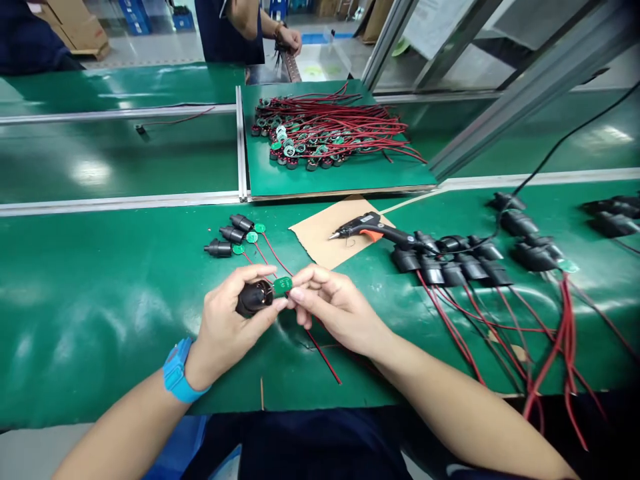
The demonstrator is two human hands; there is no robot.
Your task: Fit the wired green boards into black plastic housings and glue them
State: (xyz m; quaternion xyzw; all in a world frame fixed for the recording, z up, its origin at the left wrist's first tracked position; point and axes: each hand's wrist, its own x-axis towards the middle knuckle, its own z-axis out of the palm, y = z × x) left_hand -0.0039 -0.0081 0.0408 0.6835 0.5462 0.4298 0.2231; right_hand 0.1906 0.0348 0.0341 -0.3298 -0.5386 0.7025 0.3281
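Observation:
Around a black plastic housing (253, 298), my left hand (235, 310) is closed, with the housing's open end turned to the right. Between the fingertips of my right hand (335, 303) is a small green circuit board (283, 285), held at the mouth of the housing. Thin leads seem to run from the board into the housing. A red wire (324, 357) trails below my right hand on the green mat. Just beyond my hands lie three black housings (233, 234), each beside a round green board (252, 237) with a red wire.
A glue gun (367, 228) rests on cardboard (320, 243). Several black housings with red wires (453, 270) lie to the right. On the raised shelf (340, 180) is a pile of red-wired parts (320, 133). A metal post (500, 100) slants at right; a co-worker's hand (290, 40) shows beyond.

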